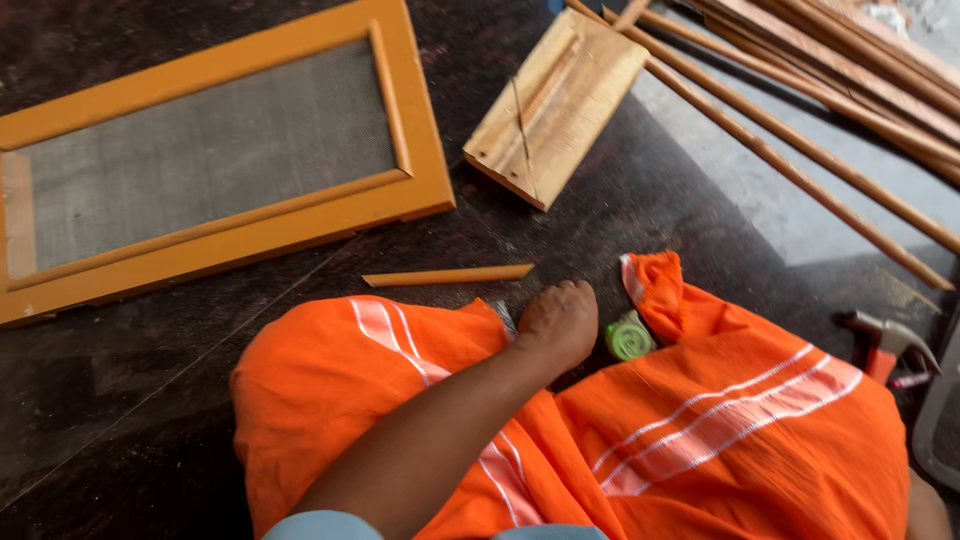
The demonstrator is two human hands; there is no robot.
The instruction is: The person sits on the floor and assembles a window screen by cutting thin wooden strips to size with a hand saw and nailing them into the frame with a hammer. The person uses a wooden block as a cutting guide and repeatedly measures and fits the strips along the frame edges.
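My left hand (558, 322) reaches forward between my knees, down at the dark floor (120, 400), fingers curled under. A small grey metal piece (505, 318) pokes out at the hand's left side; whether the hand grips it is hidden. A round green object (628, 338), like a tape measure, lies just right of the hand. A short orange wooden strip (448, 275) lies on the floor just beyond the hand. Orange cloth with white stripes (740, 420) covers my legs. My right hand is out of sight.
An orange wooden frame with grey mesh (200, 150) lies at the upper left. A pale wooden block (555, 100) sits at top centre. Several long thin wooden strips (800, 150) run across the upper right. A hammer with a red handle (885, 345) lies at the right edge.
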